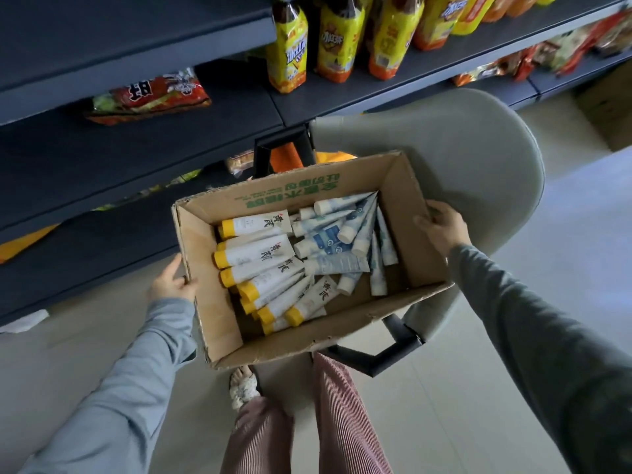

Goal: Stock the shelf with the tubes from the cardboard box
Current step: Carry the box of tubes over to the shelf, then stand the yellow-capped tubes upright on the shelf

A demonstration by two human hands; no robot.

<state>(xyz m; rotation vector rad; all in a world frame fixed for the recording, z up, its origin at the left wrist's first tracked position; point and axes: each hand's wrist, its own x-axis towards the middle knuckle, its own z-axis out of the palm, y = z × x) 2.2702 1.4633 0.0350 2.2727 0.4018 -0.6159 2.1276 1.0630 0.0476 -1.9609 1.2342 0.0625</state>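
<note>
An open cardboard box (205, 254) sits on a grey chair (478, 159) in front of dark shelves (102, 172). Inside lie several white tubes with yellow caps (260, 251) on the left and several white-and-blue tubes with white caps (338, 230) on the right. My left hand (171, 283) grips the box's left wall, thumb over the rim. My right hand (443, 225) grips the right wall, fingers curled over its edge. Neither hand holds a tube.
Yellow drink bottles (338, 35) stand on an upper shelf, and a red snack bag (150, 94) lies on the shelf to the left. More packets fill the shelves at the right. My legs and a slipper (242, 388) stand on the pale floor below the box.
</note>
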